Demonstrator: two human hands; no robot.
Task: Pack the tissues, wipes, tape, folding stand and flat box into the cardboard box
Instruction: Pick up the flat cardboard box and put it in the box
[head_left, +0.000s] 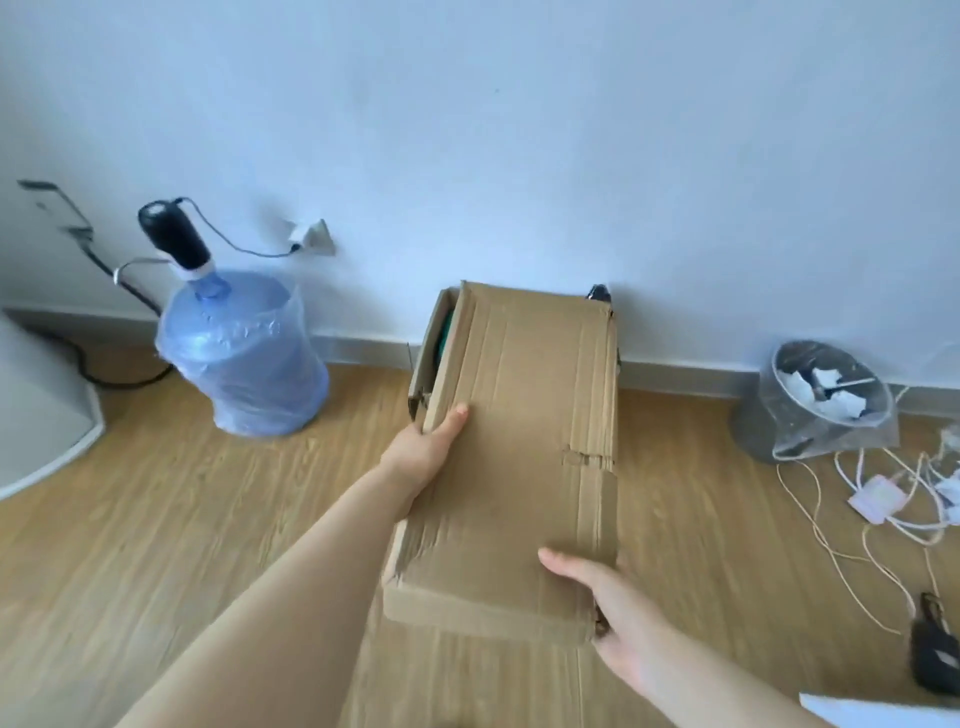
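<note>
Late stage of packing, seen from the head camera. The cardboard box (514, 447) stands on the wooden floor (182, 519) close against the white wall (519, 156), with its large top flap folded almost flat over the opening. Only a narrow gap remains along the left edge, where a sliver of something green (442, 332) shows inside; what it is cannot be told, and none of the tissues, wipes, tape, folding stand or flat box lies in view on the floor around it. By this evidence the loading is judged complete or nearly so, and closing the flap is the step in hand. The left hand (423, 447) grips the flap's left edge near its middle, thumb lying on top and fingers hidden beneath, pinching the cardboard. The right hand (618, 608) holds the near right corner, thumb spread across the top face and fingers wrapped around the edge. The box thus lies between the two grips, both in contact with it. A water bottle (244, 353) stands to the left, a waste bin (821, 400) and loose cables (872, 519) to the right.
</note>
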